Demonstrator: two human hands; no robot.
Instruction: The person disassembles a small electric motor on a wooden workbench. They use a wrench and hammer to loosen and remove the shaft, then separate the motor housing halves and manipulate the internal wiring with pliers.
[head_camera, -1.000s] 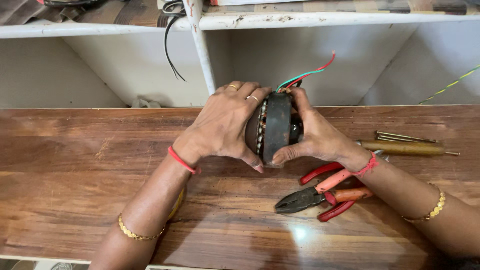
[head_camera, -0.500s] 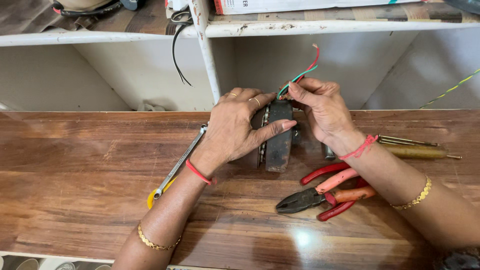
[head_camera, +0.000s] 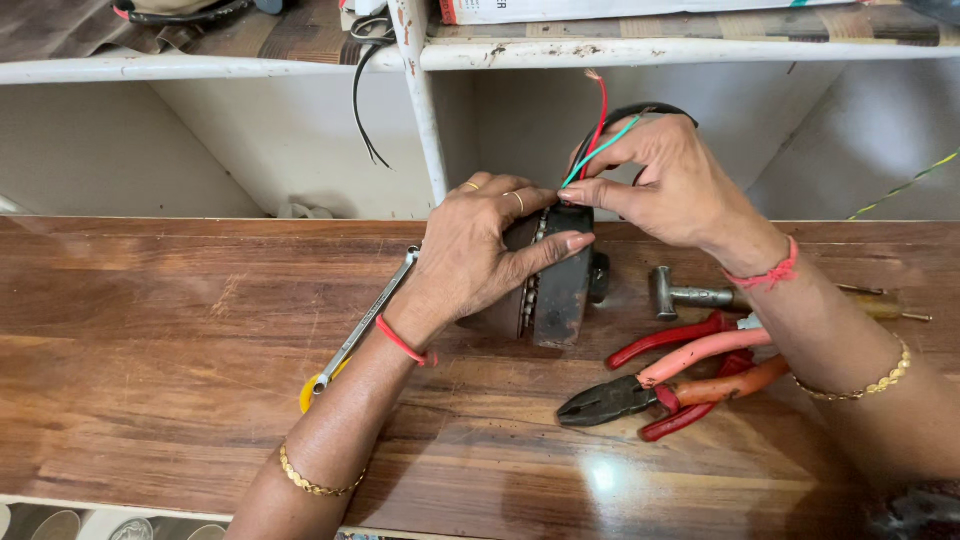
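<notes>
Dark round motor part (head_camera: 560, 285) stands on edge on table (head_camera: 150, 340); left hand (head_camera: 480, 255) grips it, right hand (head_camera: 675, 185) pinches wires (head_camera: 600, 140) on top, maybe three.

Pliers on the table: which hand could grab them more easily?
Probably the right hand. The pliers lie just under that forearm, on the right side of the wooden table. The left hand is wrapped around the dark motor part, holding it upright.

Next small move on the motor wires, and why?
Probably separate the pinched wires. The right hand pinches red, green and black leads bunched together above the dark round motor, which the left hand steadies on edge on the wooden bench.
</notes>
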